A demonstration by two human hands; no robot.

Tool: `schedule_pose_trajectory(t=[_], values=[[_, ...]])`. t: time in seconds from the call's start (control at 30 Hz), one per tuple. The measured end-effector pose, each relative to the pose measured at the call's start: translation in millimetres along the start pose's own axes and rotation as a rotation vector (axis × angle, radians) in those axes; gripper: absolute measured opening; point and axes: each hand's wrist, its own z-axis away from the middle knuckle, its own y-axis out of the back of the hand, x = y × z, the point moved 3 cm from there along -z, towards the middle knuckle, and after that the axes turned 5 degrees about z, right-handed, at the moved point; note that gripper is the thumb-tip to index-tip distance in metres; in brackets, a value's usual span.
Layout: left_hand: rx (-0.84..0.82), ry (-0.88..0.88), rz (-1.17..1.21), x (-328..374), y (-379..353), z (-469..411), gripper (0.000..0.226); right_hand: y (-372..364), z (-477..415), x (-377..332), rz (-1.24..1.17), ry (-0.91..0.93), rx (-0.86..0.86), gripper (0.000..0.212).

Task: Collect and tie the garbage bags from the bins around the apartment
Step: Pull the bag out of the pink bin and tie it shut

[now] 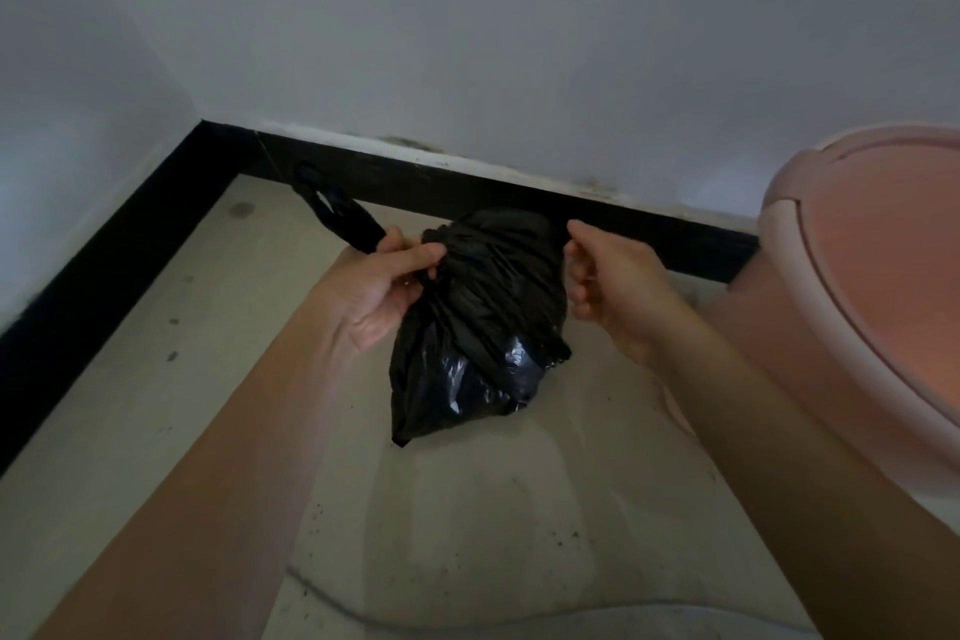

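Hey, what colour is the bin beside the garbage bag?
The bin is pale pink, lid and body; the head view shows it at the right edge.

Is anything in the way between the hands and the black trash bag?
No, nothing visible. The left hand grips a twisted strip of the crumpled black plastic garbage bag, and the right hand seems to pinch its other side with curled fingers. The pink lidded bin stands off to the right.

The small black garbage bag [483, 307] hangs above the floor, crinkled and glossy, its top gathered tight. The left hand [384, 286] pinches its neck, and one handle loop [332, 208] sticks out up-left. A pink swing-lid bin [872, 265] stands just to its right.
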Motion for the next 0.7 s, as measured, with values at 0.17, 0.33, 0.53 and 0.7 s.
schedule_pose_trajectory(t=[0.17,0.33,0.53,0.7], values=[[-0.140,-0.119,-0.456,9.3,-8.4,6.9,0.053,-4.7,-20.2,-7.8,0.556,0.519,0.038,0.036],[-0.303,-0.144,-0.664,14.2,-26.1,15.2,0.053,-36.8,-43.7,-4.0,0.824,0.531,-0.366,0.076],[-0.236,-0.129,-0.802,8.4,-14.0,20.5,0.047,-29.3,-41.3,11.9,1.052,0.510,-0.357,0.033],[0.169,-0.426,-0.767,-13.6,-7.4,6.6,0.030,-26.5,-33.8,39.5,0.899,0.479,-0.329,0.023]])
